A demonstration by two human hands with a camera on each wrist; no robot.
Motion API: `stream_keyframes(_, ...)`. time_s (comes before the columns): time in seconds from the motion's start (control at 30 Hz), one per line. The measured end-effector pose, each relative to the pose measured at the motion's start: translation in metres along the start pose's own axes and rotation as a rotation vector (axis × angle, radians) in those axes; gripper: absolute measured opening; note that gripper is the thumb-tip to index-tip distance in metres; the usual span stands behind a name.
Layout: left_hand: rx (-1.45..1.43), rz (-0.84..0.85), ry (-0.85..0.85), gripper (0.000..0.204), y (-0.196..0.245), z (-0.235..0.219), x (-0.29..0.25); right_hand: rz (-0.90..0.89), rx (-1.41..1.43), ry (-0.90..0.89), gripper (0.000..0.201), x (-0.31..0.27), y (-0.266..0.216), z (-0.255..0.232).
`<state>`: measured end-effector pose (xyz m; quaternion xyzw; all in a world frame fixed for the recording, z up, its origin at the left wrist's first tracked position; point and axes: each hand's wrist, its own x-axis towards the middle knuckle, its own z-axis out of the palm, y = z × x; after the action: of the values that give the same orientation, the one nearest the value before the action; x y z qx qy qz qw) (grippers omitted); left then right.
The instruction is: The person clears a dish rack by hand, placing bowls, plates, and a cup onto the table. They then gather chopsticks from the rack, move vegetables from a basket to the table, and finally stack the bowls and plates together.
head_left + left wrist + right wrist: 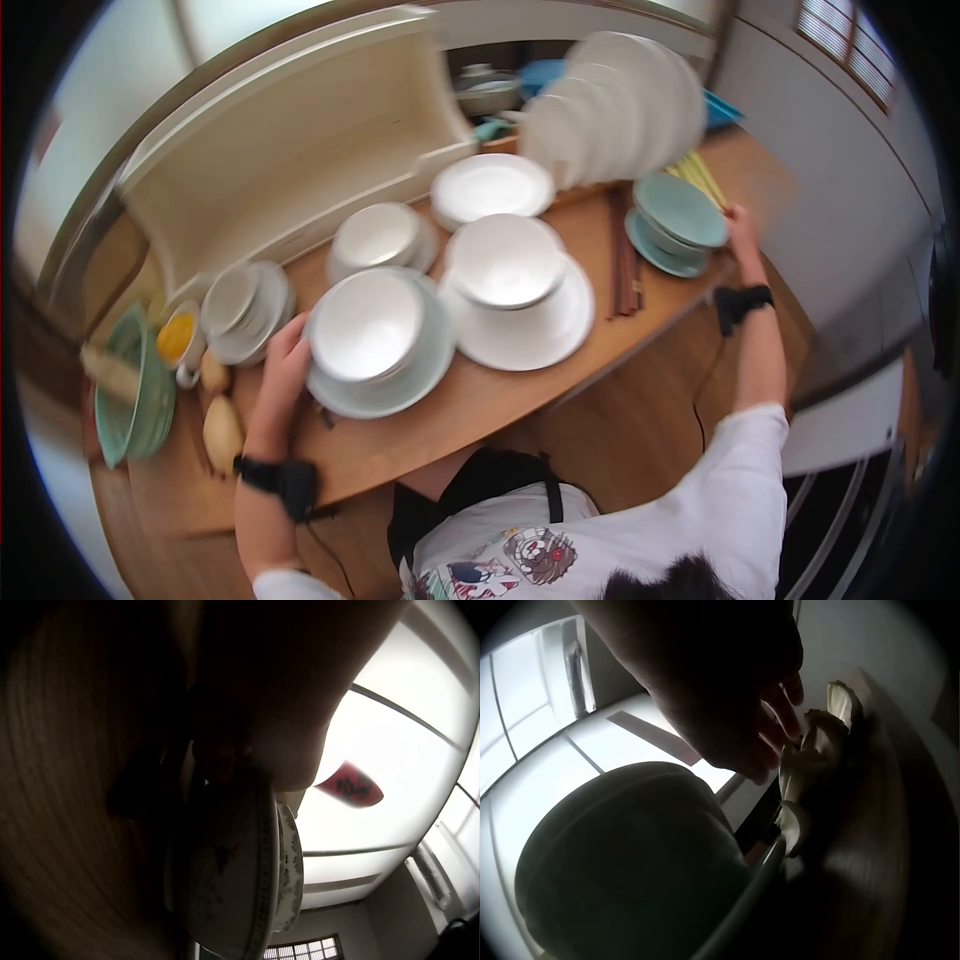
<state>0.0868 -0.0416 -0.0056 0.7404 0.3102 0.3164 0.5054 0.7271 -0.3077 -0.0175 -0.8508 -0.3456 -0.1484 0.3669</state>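
Observation:
At the left, my left hand (287, 362) grips the rim of a large pale plate (432, 372), which carries a white bowl (366, 325). In the left wrist view the plate's patterned outside (225, 877) lies below the dark hand (255, 742). My right hand (742, 235) reaches behind a pale green bowl (682, 208) standing on a green saucer (665, 258). Loosely bent, its fingers (784, 716) are right at a row of pale yellowish pieces with curved, scoop-like ends (810, 750). Those pieces appear as yellow-green strips (705, 178) in the head view.
Another white bowl (507, 262) stands on a plate (520, 345) in the middle. Dark chopsticks (622, 265) lie beside the green bowl. Behind are upright white plates (640, 100) and a cream bin (300, 140). Green bowls (135, 410) and wooden pieces (222, 430) are at left.

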Motion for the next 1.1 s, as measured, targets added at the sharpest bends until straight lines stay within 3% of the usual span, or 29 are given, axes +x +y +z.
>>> stream_keyframes(0.13,0.013,-0.034,0.041,0.032,-0.005,-0.003,-0.002,-0.016,-0.136,-0.018,0.024,0.012,0.025,-0.011)
stream_keyframes(0.17,-0.01,-0.092,0.038,0.032,-0.001,-0.003,-0.004,-0.145,-0.12,0.104,0.021,0.011,0.026,-0.018)
stream_keyframes(0.23,0.002,-0.135,0.03,0.032,0.009,-0.002,-0.005,-0.151,-0.131,0.383,0.021,0.011,0.008,-0.034)
stream_keyframes(0.3,-0.03,-0.137,0.003,0.033,0.014,-0.003,-0.008,-0.106,0.008,0.402,0.024,0.008,-0.038,-0.058)
stream_keyframes(0.37,-0.054,-0.131,-0.009,0.033,0.014,-0.003,-0.009,-0.238,0.399,0.351,0.026,-0.009,-0.107,-0.066)
stream_keyframes(0.43,-0.078,-0.121,-0.011,0.032,0.014,-0.003,-0.009,-0.287,0.608,0.239,0.029,-0.058,-0.216,-0.069)
stream_keyframes(0.5,-0.062,-0.119,-0.006,0.031,0.011,-0.004,-0.009,-0.373,0.851,0.057,0.03,-0.099,-0.289,-0.06)
stream_keyframes(0.57,-0.06,-0.1,0.002,0.031,0.01,-0.004,-0.01,-0.487,0.911,-0.108,0.03,-0.131,-0.339,-0.047)
stream_keyframes(0.67,-0.069,-0.089,-0.013,0.037,0.01,-0.005,-0.01,-0.487,1.183,-0.272,0.026,-0.18,-0.412,-0.022)
stream_keyframes(0.8,-0.048,-0.082,0.019,0.036,0.011,-0.005,-0.011,-0.456,1.351,-0.515,0.022,-0.198,-0.457,0.02)
stream_keyframes(0.93,0.006,-0.086,0.052,0.036,0.012,-0.006,-0.012,-0.423,1.293,-0.713,0.021,-0.197,-0.461,0.063)
stream_keyframes(1.0,0.006,-0.044,0.049,0.036,0.013,-0.006,-0.011,-0.53,0.835,-0.676,0.024,-0.2,-0.455,0.074)
stream_keyframes(1.03,0.009,-0.051,0.056,0.036,0.013,-0.007,-0.011,-0.531,0.84,-0.684,0.024,-0.202,-0.452,0.077)
stream_keyframes(1.1,-0.009,-0.072,0.041,0.036,0.012,-0.007,-0.011,-0.747,0.5,-0.512,0.029,-0.206,-0.448,0.079)
